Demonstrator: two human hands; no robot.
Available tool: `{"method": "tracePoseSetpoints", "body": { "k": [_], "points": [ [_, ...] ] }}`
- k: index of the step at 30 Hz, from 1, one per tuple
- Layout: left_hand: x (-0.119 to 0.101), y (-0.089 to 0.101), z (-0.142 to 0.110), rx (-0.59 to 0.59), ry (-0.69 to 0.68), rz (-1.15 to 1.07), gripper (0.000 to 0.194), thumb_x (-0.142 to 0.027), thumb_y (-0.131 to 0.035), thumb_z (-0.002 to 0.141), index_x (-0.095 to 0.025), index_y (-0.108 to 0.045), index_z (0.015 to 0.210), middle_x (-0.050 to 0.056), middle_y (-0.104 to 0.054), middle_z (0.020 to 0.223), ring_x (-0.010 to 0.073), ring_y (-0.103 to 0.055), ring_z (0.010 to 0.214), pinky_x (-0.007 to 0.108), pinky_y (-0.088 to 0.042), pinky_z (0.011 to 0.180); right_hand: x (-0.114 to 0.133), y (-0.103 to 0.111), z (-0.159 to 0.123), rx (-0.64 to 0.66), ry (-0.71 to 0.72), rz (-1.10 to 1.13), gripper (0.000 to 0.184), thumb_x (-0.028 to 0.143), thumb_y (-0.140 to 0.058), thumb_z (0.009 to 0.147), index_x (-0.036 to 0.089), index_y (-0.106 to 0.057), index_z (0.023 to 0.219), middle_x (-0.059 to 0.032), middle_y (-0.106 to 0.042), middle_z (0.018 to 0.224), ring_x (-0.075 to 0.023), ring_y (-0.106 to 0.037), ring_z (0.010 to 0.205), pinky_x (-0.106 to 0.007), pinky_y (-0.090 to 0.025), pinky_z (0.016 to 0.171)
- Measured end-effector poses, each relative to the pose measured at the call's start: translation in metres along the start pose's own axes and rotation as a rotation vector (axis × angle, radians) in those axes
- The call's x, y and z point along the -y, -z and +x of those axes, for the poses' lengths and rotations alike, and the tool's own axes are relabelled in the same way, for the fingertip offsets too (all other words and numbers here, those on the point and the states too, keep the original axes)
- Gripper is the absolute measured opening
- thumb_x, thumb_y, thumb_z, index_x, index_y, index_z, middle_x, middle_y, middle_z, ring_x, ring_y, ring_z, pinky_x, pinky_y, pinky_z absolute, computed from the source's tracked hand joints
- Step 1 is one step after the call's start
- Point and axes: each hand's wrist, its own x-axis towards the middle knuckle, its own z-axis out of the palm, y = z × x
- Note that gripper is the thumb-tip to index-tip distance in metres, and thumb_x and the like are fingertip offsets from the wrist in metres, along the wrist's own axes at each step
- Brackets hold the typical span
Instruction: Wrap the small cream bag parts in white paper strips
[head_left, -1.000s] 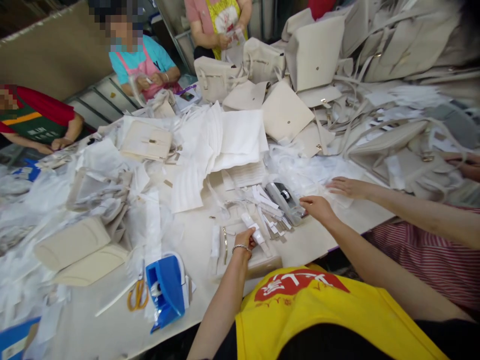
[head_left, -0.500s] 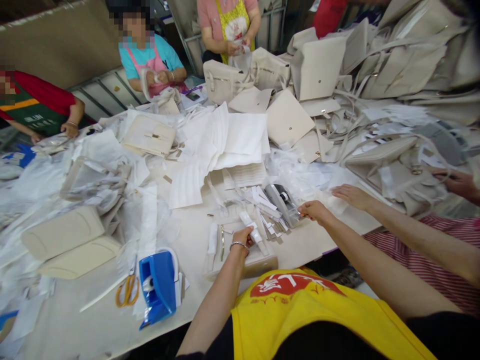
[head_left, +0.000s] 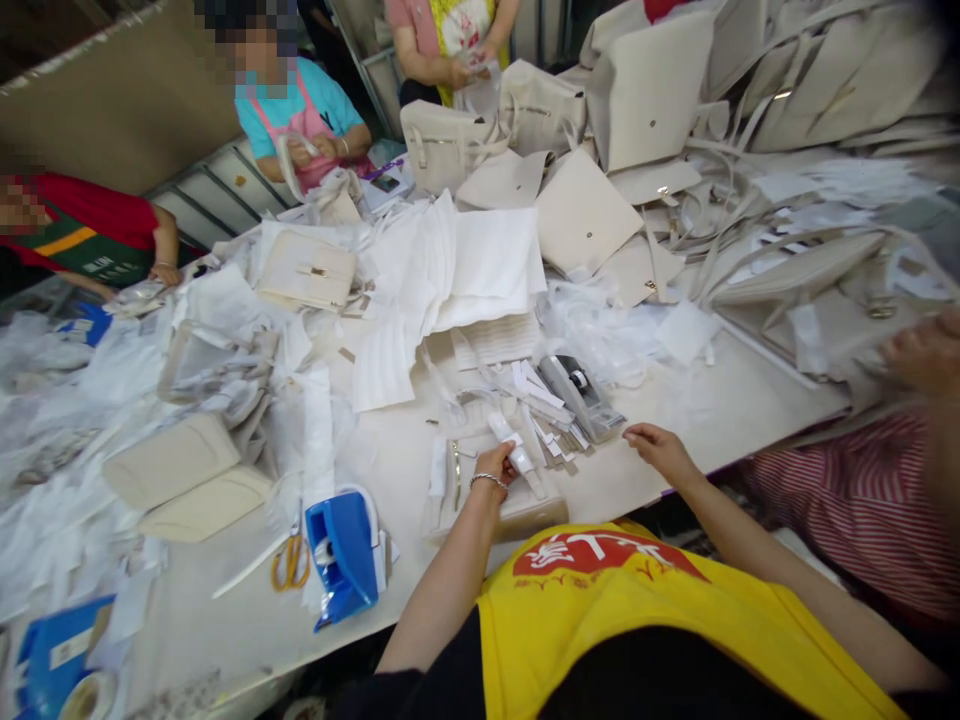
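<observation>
The left hand (head_left: 496, 468) was seen reached forward from a bent elbow, a thin bracelet (head_left: 487, 481) at the wrist, with the fingers closed around a white paper-wrapped strap (head_left: 516, 458). The strap was held slanted, its upper end pointing away from the body and its lower end laid over a cream bag (head_left: 495, 505) at the near edge of the table (head_left: 675, 410). The cream bag was found directly beneath the left hand, flat on the table.

The right hand (head_left: 660, 447) was stretched out from a nearly straight arm, palm down, just above or on the bare table to the right of the strap. Its fingers were loosely curled and slightly apart, and nothing was seen gripped in them. A grey tape dispenser (head_left: 581, 395) was set just beyond and to the left of this hand, beside a scatter of white paper strips (head_left: 536, 390).

Further left on the table, a blue tape dispenser (head_left: 346, 555) and orange-handled scissors (head_left: 290, 560) were placed side by side. A blurred hand of another person (head_left: 926, 355) was seen at the right edge, over a pile of cream bags (head_left: 795, 280).
</observation>
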Motion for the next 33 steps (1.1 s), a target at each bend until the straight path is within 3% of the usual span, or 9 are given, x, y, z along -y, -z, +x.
{"method": "tracePoseSetpoints", "body": {
  "k": [3,6,9,12,15,18,20,27,33],
  "points": [
    [0.001,0.000,-0.001,-0.005,-0.020,0.006,0.019,-0.023,-0.066,0.055,-0.011,-0.051,0.060,-0.003,-0.047,0.043,0.0064,-0.041,0.038,0.019,-0.031,0.037,-0.014,0.004,0.011,-0.074,0.147,-0.180,0.025,0.038,-0.049,0.069,0.017,-0.056,0.081,-0.0059,-0.058,0.075,-0.0167,-0.051,0.067,-0.027,-0.041,0.061],
    [0.002,0.000,-0.002,-0.014,-0.039,0.004,0.022,-0.024,-0.067,0.053,-0.011,-0.052,0.059,-0.004,-0.046,0.042,0.0064,-0.041,0.038,0.019,-0.031,0.038,-0.026,0.018,0.005,-0.108,0.120,-0.389,0.013,0.030,-0.050,0.070,0.020,-0.057,0.071,-0.0099,-0.060,0.081,-0.0231,-0.053,0.079,-0.034,-0.039,0.074],
    [0.004,0.001,0.000,-0.014,-0.046,0.009,0.024,-0.025,-0.069,0.050,-0.010,-0.052,0.059,-0.002,-0.048,0.043,0.0073,-0.042,0.038,0.020,-0.030,0.037,-0.018,0.023,-0.010,0.096,0.027,-0.369,0.010,0.028,-0.052,0.069,0.019,-0.058,0.068,-0.0129,-0.060,0.073,-0.0223,-0.053,0.069,-0.034,-0.039,0.066],
    [0.007,0.003,0.004,-0.015,-0.077,0.029,0.024,-0.026,-0.069,0.049,-0.011,-0.053,0.057,-0.003,-0.047,0.043,0.0069,-0.041,0.038,0.020,-0.030,0.038,0.023,-0.002,-0.016,0.388,0.119,-0.254,0.017,0.033,-0.053,0.070,0.018,-0.060,0.073,-0.0082,-0.058,0.070,-0.0173,-0.051,0.065,-0.028,-0.039,0.060],
    [0.010,0.004,0.007,-0.029,-0.104,0.077,0.025,-0.028,-0.069,0.047,-0.012,-0.052,0.055,-0.004,-0.045,0.042,0.0066,-0.039,0.038,0.021,-0.030,0.039,0.084,-0.045,-0.008,0.674,0.339,-0.179,0.023,0.038,-0.052,0.071,0.016,-0.058,0.073,-0.0028,-0.055,0.068,-0.0143,-0.048,0.064,-0.025,-0.037,0.059],
    [0.008,0.004,0.006,-0.038,-0.117,0.141,0.027,-0.032,-0.069,0.047,-0.012,-0.054,0.055,-0.003,-0.046,0.043,0.0075,-0.041,0.040,0.022,-0.031,0.040,0.128,-0.083,0.007,0.810,0.438,-0.194,0.026,0.039,-0.050,0.072,0.014,-0.056,0.071,0.0006,-0.049,0.060,-0.0109,-0.043,0.057,-0.022,-0.032,0.053],
    [0.006,0.004,0.004,-0.046,-0.125,0.185,0.029,-0.035,-0.070,0.046,-0.012,-0.054,0.053,-0.004,-0.045,0.041,0.0075,-0.040,0.040,0.022,-0.030,0.040,0.141,-0.100,0.016,0.864,0.478,-0.230,0.026,0.039,-0.051,0.071,0.013,-0.056,0.069,0.0018,-0.047,0.058,-0.0098,-0.041,0.055,-0.021,-0.031,0.052],
    [0.001,0.002,0.000,-0.073,-0.140,0.259,0.030,-0.037,-0.071,0.045,-0.014,-0.052,0.047,-0.006,-0.038,0.036,0.0066,-0.034,0.038,0.022,-0.026,0.039,0.127,-0.122,0.039,0.881,0.549,-0.438,0.026,0.038,-0.051,0.068,0.013,-0.055,0.062,0.0042,-0.041,0.050,-0.0083,-0.036,0.050,-0.020,-0.025,0.048],
    [0.001,0.004,0.003,-0.034,-0.150,0.249,0.028,-0.035,-0.071,0.045,-0.014,-0.054,0.049,-0.006,-0.040,0.037,0.0064,-0.034,0.039,0.022,-0.026,0.040,0.118,-0.128,0.055,0.947,0.505,-0.411,0.031,0.042,-0.054,0.066,0.012,-0.054,0.060,0.0048,-0.038,0.049,-0.0075,-0.034,0.049,-0.019,-0.024,0.046]
  ]
}}
